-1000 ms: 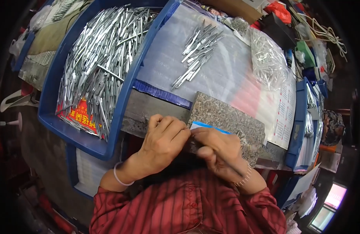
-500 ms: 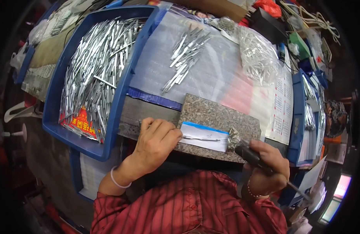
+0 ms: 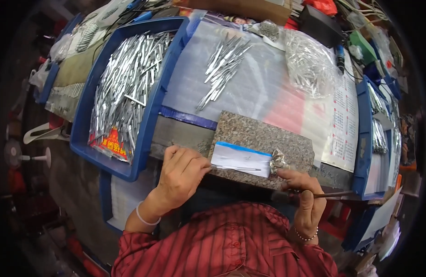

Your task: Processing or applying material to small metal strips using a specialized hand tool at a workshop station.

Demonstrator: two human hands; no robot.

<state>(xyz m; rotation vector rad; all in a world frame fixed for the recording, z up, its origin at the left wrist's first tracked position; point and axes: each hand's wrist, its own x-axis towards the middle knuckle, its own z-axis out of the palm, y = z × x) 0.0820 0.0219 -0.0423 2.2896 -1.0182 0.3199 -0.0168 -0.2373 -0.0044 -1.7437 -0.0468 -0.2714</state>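
Note:
My left hand (image 3: 183, 171) pinches one end of a thin silvery metal rod (image 3: 243, 168). The rod lies across a white pad with a blue edge (image 3: 240, 154), on a speckled stone block (image 3: 263, 131). At the pad's right end is a little heap of small shiny metal pieces (image 3: 278, 159). Close by that heap are the outstretched fingertips of my right hand (image 3: 307, 196). The same hand grips a tool with a thin brownish shaft (image 3: 335, 195), which points right; its thick dark end is partly hidden and blurred. What kind of tool it is, I cannot tell.
A blue tray (image 3: 150, 111) full of metal strips stands left. Beyond the block, loose strips (image 3: 224, 69) lie on a plastic-covered sheet, with a clear bag of metal pieces (image 3: 309, 64) to their right. Another blue tray (image 3: 363, 138) stands at the right edge.
My right hand has turned the tool, so its shaft now lies nearly level, and its fingers have stretched toward the small heap. My left hand still pinches the rod, slightly lower on the pad.

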